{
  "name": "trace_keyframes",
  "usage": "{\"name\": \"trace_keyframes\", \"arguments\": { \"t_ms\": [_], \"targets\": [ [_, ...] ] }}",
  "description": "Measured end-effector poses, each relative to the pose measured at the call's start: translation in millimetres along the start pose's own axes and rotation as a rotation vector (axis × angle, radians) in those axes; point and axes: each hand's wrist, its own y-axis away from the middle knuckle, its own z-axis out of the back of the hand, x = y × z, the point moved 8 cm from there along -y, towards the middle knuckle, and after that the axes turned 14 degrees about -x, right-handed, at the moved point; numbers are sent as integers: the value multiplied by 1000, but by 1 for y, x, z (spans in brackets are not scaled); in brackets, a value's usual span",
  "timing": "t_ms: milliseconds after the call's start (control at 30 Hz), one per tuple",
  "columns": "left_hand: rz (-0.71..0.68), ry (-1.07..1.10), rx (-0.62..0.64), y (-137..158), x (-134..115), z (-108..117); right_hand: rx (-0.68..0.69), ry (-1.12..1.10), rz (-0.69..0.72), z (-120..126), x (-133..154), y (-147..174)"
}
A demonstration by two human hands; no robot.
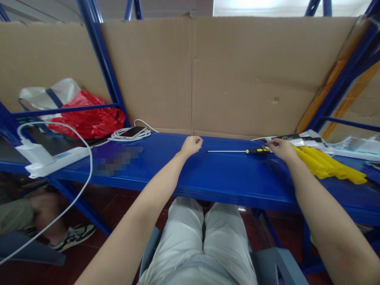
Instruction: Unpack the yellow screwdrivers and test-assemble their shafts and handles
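A screwdriver (257,151) with a black and yellow handle lies flat on the blue shelf (219,174), its long thin shaft pointing left. My left hand (191,145) is curled closed over the shelf, a little left of the screwdriver's tip; the inside of the fist is hidden. Just past the handle's right end is my right hand (282,149), with thumb and fingers drawn together. Whatever sits in that pinch is too small to name. Yellow rolled sheeting (329,164) lies to the right of this hand, partly behind the wrist.
Cardboard (237,79) walls the back. A white power strip (59,161) with a plugged-in adapter, a coiled white cable (130,134) and a red plastic bag (92,114) are at left. Blue posts (101,59) frame the shelf. Another person's leg (44,213) shows at lower left.
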Motion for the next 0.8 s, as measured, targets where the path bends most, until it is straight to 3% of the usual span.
{"name": "trace_keyframes", "arguments": {
  "t_ms": [533, 800],
  "targets": [
    [-27, -25, 16, 2, -9, 0, 85, 11, -21, -10, 0, 1],
    [-52, -49, 20, 4, -14, 1, 58, -44, 12, -11, -1, 0]
  ]
}}
